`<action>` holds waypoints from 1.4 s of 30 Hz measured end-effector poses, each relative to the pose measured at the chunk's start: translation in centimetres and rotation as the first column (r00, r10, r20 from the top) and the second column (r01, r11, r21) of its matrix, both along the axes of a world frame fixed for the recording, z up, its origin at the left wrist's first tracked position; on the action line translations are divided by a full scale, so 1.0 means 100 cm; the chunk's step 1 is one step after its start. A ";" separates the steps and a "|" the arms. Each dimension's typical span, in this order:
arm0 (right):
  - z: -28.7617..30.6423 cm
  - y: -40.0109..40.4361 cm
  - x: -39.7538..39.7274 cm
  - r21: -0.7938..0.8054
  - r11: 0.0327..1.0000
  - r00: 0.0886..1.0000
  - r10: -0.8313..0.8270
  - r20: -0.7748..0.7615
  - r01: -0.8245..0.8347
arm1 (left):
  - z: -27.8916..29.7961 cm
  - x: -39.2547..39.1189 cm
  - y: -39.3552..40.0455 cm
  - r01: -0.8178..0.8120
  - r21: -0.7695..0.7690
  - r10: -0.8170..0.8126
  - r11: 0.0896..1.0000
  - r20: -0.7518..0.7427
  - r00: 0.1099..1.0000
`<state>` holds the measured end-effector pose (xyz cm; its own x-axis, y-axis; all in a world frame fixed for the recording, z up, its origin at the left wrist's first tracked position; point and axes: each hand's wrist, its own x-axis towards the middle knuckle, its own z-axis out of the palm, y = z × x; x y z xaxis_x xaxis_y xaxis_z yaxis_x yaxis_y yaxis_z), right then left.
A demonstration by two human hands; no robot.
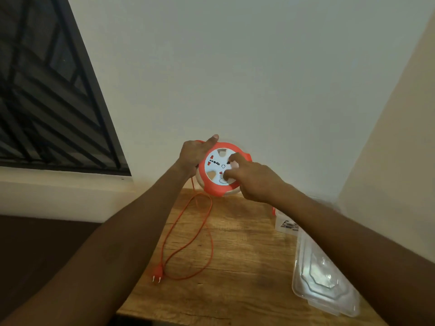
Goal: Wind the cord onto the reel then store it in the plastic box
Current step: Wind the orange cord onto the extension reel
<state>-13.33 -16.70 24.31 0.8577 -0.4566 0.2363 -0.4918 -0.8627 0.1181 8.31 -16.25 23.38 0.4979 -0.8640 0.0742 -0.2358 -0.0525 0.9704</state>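
While left hand point(196, 152) grips reel point(217, 169), cord point(188, 241) slack on table point(235, 290)

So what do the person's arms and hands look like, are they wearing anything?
Both arms are bare as far as the picture shows, with no sleeves in view. The left hand and the right hand have no gloves, and I can see no rings, watch or bracelet on them.

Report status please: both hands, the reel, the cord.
Left hand grips round orange-and-white plastic reel, held above wooden table. Right hand fingers on its face. Thin orange cord mostly loose; plug on table.
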 end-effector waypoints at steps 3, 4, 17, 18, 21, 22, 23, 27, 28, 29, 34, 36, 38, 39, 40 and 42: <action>0.006 -0.007 0.000 -0.124 0.985 0.967 0.088 -0.239 -0.120 | -0.001 -0.002 0.001 0.044 0.045 -0.047 0.998 0.069 0.997; 0.009 -0.007 0.001 -0.153 0.977 0.954 0.102 -0.282 -0.150 | -0.002 -0.002 0.001 0.066 0.052 -0.070 0.996 0.077 0.995; 0.023 0.014 0.024 -0.357 0.903 0.830 0.000 -0.557 -0.240 | -0.010 -0.003 0.003 0.154 0.132 -0.158 0.979 0.021 0.987; 0.020 0.015 0.026 -0.361 0.904 0.825 -0.016 -0.565 -0.229 | -0.009 -0.004 0.003 0.159 0.125 -0.162 0.979 0.015 0.987; 0.018 0.015 0.029 -0.351 0.913 0.826 -0.028 -0.564 -0.208 | -0.008 -0.005 0.004 0.174 0.105 -0.175 0.979 0.004 0.985; 0.019 0.013 0.031 -0.343 0.916 0.827 -0.023 -0.562 -0.208 | -0.008 -0.006 0.003 0.176 0.108 -0.178 0.978 0.008 0.984; 0.019 0.011 0.033 -0.337 0.916 0.825 -0.014 -0.565 -0.216 | -0.010 -0.006 0.003 0.174 0.114 -0.177 0.978 0.015 0.984; 0.019 0.003 0.037 -0.374 0.868 0.815 0.059 -0.577 -0.327 | -0.011 -0.007 0.002 0.152 0.095 -0.158 0.984 0.055 0.986; 0.020 -0.001 0.036 -0.382 0.859 0.820 0.072 -0.568 -0.340 | -0.011 -0.006 0.002 0.143 0.078 -0.148 0.987 0.060 0.987; 0.020 -0.005 0.035 -0.386 0.859 0.830 0.077 -0.553 -0.337 | -0.012 -0.006 0.002 0.129 0.057 -0.133 0.990 0.054 0.990; 0.003 -0.020 0.037 -0.403 0.902 0.923 -0.013 -0.385 -0.156 | -0.021 -0.012 0.007 -0.006 -0.069 0.003 0.998 -0.048 0.999; -0.006 -0.021 0.039 -0.356 0.934 0.962 -0.065 -0.264 -0.035 | -0.023 -0.013 0.005 -0.029 -0.079 0.022 0.996 -0.081 0.996; -0.009 -0.021 0.040 -0.302 0.951 0.988 -0.102 -0.116 0.063 | -0.020 -0.014 0.003 -0.013 -0.054 0.007 0.998 -0.103 0.995; -0.010 -0.020 0.040 -0.273 0.957 0.991 -0.117 -0.063 0.096 | -0.019 -0.014 0.003 0.003 -0.035 -0.006 0.999 -0.098 0.995; -0.012 -0.019 0.040 -0.238 0.964 0.992 -0.126 -0.016 0.118 | -0.019 -0.014 0.003 0.017 -0.024 -0.019 1.000 -0.092 0.996; -0.014 -0.017 0.041 -0.147 0.975 0.984 -0.156 0.090 0.168 | -0.018 -0.017 0.003 0.030 -0.047 -0.035 0.998 -0.101 0.994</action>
